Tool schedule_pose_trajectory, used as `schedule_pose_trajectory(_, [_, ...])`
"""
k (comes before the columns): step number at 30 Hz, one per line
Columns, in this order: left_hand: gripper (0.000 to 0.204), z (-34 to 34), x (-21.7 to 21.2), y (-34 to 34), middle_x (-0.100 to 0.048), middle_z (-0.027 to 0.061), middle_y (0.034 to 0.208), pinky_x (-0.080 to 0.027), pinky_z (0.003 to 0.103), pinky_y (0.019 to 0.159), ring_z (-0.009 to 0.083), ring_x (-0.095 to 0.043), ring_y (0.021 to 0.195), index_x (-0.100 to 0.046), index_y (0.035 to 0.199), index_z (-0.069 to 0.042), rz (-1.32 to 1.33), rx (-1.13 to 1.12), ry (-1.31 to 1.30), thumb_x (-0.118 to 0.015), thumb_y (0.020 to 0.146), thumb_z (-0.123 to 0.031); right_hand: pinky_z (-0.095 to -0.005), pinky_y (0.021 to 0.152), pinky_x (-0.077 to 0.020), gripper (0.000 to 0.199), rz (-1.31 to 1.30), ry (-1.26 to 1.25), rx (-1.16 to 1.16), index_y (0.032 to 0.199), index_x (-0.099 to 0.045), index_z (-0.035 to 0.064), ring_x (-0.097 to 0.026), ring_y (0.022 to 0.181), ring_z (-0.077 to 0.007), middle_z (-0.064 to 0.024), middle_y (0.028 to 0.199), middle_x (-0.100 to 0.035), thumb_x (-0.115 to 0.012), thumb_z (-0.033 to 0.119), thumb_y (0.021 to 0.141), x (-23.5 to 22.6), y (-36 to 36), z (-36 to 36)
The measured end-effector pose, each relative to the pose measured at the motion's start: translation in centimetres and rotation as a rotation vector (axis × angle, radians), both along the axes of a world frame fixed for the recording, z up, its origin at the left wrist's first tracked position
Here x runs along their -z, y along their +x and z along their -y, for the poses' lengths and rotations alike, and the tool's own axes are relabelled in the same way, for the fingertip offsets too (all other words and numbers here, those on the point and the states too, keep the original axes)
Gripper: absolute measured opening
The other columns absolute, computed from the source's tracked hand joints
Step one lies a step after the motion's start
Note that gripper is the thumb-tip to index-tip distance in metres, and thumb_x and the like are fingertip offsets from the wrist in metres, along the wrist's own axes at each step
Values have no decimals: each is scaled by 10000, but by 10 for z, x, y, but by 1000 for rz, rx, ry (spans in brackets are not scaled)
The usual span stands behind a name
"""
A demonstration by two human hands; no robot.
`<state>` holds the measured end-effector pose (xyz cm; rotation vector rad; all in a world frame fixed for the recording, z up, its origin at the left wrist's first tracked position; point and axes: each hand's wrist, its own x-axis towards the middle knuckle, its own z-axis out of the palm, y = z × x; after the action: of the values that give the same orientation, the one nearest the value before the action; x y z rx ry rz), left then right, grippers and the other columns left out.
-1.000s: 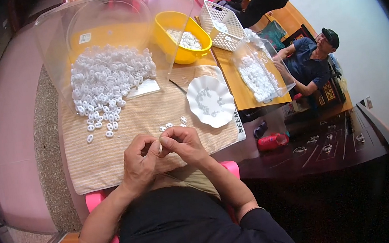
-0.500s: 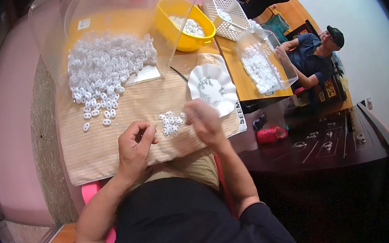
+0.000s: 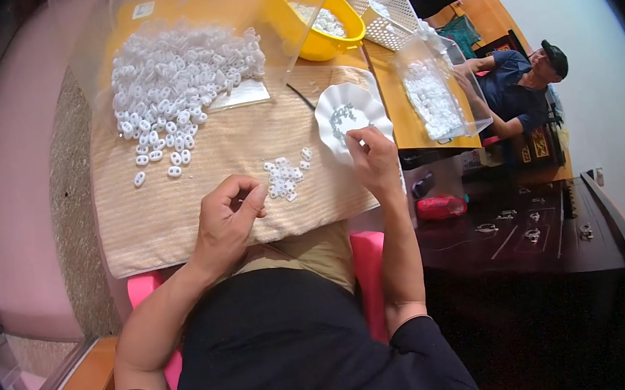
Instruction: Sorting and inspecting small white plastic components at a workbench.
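My left hand [image 3: 232, 215] is closed over the towel, thumb against curled fingers; whatever it holds, if anything, is hidden. Beside its fingertips lies a small group of white plastic pieces with two holes each [image 3: 282, 178]. My right hand [image 3: 376, 159] reaches over the near edge of a white wavy-rimmed plate [image 3: 327, 102], its fingertips pinched together. Small grey-green bits [image 3: 345, 118] lie in the plate. I cannot make out what is between the right fingertips.
A big heap of similar white pieces [image 3: 178, 72] spreads over the striped beige towel [image 3: 178, 224]. Behind stand a yellow basin [image 3: 356, 32] and a white perforated basket [image 3: 405, 21]. At right, a person [image 3: 514, 82] sits by a clear bin [image 3: 482, 124] of white pieces.
My right hand has moved right, from beside the small group of pieces to the plate. My left hand keeps its closed pose. The whole view has shifted slightly.
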<state>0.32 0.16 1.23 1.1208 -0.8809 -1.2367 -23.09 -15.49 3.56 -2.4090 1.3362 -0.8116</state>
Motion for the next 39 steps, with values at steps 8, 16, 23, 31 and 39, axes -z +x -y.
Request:
schedule_pose_trajectory(8, [173,0,2,-1,-592,2,799,-469,223,654,71,-560,717,-600,940,7,3,36,-13,-582,949,-165,-241,635,-461,132,395,448,-382,983,-644,-47,-568,722,-104,-81,863,-626,-617,41,888,-12,62,-62])
schedule_pose_trajectory(16, [145,0,2,0,-612,25,824,-474,237,652,78,-576,738,-605,957,2,65,9,-62,-580,947,-140,-222,505,-465,149,568,781,-367,975,-636,-67,-571,602,-96,-84,881,-608,-585,65,929,-1,80,-76])
schedule_pose_trajectory(23, [143,0,-2,1,-619,23,828,-474,231,647,74,-580,729,-604,954,-2,56,-5,-60,-581,949,-143,-244,556,-520,126,640,783,-391,949,-626,-84,-616,635,-136,-104,885,-599,-558,20,927,6,80,-77])
schedule_pose_trajectory(31, [134,0,-6,2,-637,53,841,-492,240,654,91,-605,733,-605,969,8,77,7,-102,-574,948,-120,-236,571,-522,115,663,785,-399,940,-624,-68,-618,662,-135,-93,877,-601,-594,41,917,6,79,-76])
schedule_pose_trajectory(39, [132,1,-3,3,-646,71,847,-507,261,678,119,-629,760,-609,991,11,121,2,-66,-582,935,-106,-255,565,-517,125,695,822,-347,897,-621,-77,-628,638,-159,-98,827,-602,-587,43,912,5,82,-78])
